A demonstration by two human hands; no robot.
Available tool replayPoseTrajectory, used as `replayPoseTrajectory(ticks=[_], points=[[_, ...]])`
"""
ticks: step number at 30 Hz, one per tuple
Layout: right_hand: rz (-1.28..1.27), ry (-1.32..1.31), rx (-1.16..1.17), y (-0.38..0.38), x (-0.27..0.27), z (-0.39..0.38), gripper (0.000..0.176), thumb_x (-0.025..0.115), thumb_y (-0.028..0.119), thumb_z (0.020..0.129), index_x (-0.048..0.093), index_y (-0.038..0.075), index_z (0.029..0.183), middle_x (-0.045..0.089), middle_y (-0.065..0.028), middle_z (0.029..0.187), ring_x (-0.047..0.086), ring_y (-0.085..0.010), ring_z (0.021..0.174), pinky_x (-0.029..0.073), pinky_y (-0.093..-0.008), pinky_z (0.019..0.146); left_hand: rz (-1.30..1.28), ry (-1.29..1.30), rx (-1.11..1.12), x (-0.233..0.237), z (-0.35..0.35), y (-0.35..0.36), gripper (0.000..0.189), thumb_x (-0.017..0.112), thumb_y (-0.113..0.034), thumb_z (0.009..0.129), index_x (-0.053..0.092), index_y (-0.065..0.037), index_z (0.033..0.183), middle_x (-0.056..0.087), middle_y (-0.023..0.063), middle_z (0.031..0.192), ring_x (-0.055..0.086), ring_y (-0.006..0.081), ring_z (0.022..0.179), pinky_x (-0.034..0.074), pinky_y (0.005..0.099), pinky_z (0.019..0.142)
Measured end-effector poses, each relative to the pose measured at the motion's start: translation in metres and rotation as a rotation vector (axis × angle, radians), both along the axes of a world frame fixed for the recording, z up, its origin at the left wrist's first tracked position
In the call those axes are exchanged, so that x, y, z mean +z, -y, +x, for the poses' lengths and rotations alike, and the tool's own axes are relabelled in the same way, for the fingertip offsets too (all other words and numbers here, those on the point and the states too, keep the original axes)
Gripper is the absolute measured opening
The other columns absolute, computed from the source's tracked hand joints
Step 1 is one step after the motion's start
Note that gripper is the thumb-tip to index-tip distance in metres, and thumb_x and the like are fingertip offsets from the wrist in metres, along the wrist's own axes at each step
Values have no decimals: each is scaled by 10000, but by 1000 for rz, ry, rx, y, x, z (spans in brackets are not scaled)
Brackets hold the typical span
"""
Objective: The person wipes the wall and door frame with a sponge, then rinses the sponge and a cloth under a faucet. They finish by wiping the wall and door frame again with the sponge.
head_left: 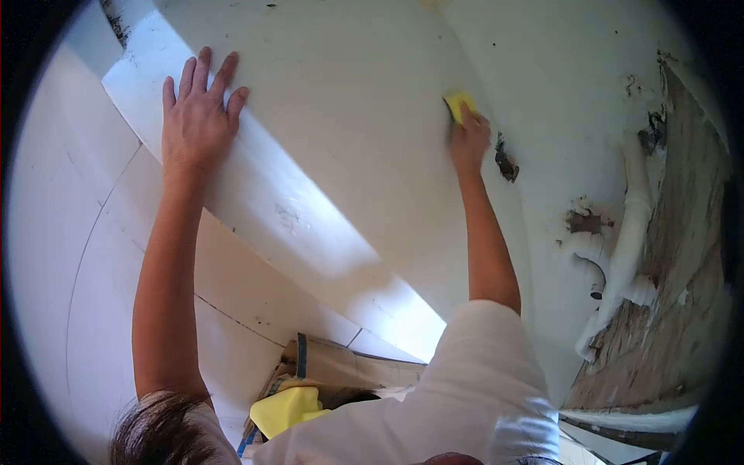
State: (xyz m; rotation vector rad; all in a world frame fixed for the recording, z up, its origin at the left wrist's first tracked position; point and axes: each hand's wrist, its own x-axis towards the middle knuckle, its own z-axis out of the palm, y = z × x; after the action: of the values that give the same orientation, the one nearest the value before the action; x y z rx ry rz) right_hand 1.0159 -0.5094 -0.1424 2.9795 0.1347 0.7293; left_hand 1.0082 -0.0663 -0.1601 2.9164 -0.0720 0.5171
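White sleeve [480, 380]: nearest to you at the bottom of the view, over your right shoulder; your bare right forearm rises out of it toward the surface ahead
Yellow cloth [287, 409]: bunched up just left of the sleeve; it lies on a cardboard box [333, 364] with a blue strip along one edge; whether it is a rag or a glove cannot be told
Tiles [77, 256]: white, with thin dark joints; they fill the left side behind your left arm
Ledge [294, 217]: a white band running on a slant from the upper left down to the lower middle; bright glare sits on its lower stretch
Left hand [198, 116]: fingers spread, palm laid flat on the upper end of the ledge; it holds nothing
Right hand [469, 139]: fingers curled shut on the sponge, pinching its lower end; your wrist is straight and your arm stretched out
Sponge [459, 105]: yellow; it sticks out above your right fingertips in the upper middle of the view and is pressed against the white panel [349, 101]
Chipped patch [505, 164]: dark, just right of your right hand on the same panel
Pipe [632, 225]: white, running down the right side with a bend near its lower part; flaking paint around it
Wooden board [682, 256]: weathered and streaked, at the far right beside the pipe
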Motion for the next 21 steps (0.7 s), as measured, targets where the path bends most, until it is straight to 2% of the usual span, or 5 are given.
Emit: replayPoseTrajectory(ticks=[10, 14, 16, 18, 21], points=[[-106, -396, -1615, 138, -28, -113, 440, 532, 355, 817, 520, 61, 1144, 554, -171, 1039, 550, -336, 928, 473, -481, 737, 32, -3, 8, 1, 1, 2, 429, 401, -371, 884, 417, -226, 1288, 371, 96, 1345, 322, 262, 1256, 207, 473, 1037], [-743, -613, -859, 69, -49, 8, 305, 510, 281, 837, 642, 51, 988, 646, -127, 937, 630, -310, 811, 484, -509, 722, 22, -31, 5, 2, 0, 3, 445, 364, -392, 898, 389, -216, 1305, 329, 103, 1373, 289, 282, 1272, 176, 483, 1049], [-15, -175, -953, -26, -43, 79, 612, 465, 384, 850, 337, -34, 1278, 403, -248, 1268, 472, -359, 1111, 423, -464, 885, 10, 12, 13, 0, 2, 3, 434, 414, -371, 879, 418, -221, 1287, 364, 94, 1352, 329, 263, 1251, 205, 477, 1036], [-248, 357, -813, -30, -64, 117, 300, 529, 247, 827, 640, -32, 816, 642, -144, 797, 618, -257, 822, 487, -399, 707, 5, 15, 2, -1, 3, 1, 434, 421, -369, 877, 421, -219, 1284, 362, 95, 1354, 328, 265, 1252, 205, 480, 1034], [-74, 166, -214, 15, -36, 113, 297, 480, 196, 858, 607, -54, 760, 591, -127, 674, 572, -240, 659, 449, -370, 637, -12, 12, 8, -3, 3, 0, 430, 434, -361, 873, 431, -212, 1276, 361, 98, 1353, 325, 271, 1253, 206, 486, 1032]])
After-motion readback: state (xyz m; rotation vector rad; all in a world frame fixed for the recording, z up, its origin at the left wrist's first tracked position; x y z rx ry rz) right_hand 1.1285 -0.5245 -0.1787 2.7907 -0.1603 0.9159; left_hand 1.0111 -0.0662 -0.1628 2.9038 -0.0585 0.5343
